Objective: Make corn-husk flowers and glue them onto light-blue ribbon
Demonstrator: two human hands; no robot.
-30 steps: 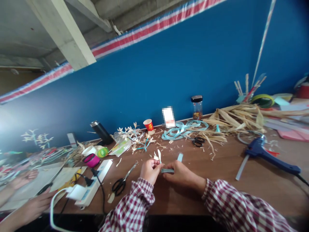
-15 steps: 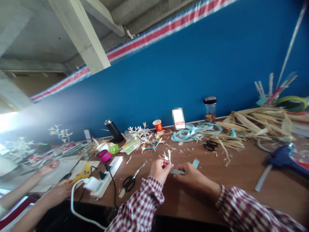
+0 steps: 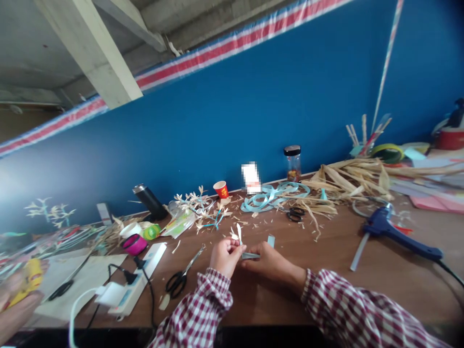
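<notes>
Pinched in my left hand (image 3: 225,256) is a small pale flower (image 3: 237,233) with narrow petals, which looks made of dried husk. Its lower end is hidden by my fingers. My right hand (image 3: 268,263) is closed on a light blue ribbon strip (image 3: 251,255). One end of the strip reaches the base of the flower, and the other sticks up behind my right hand. Black-handled scissors (image 3: 177,282) lie left of my left hand, blades slightly apart. Beyond my hands lie finished-looking flower sprigs (image 3: 216,220) on blue stems.
A blue glue gun (image 3: 393,232) lies at right. Behind are a coil of blue ribbon (image 3: 253,205), a second pair of scissors (image 3: 295,214), dried husks (image 3: 348,179), a jar (image 3: 293,164) and a red paper cup (image 3: 222,189). At left are a power strip (image 3: 139,282) and a co-worker's hand with a yellow glue gun (image 3: 29,280).
The view has swung to the right, so things sit farther left. My hands keep the same hold on flower and ribbon. The co-worker's yellow glue gun has been lifted from beside the power strip.
</notes>
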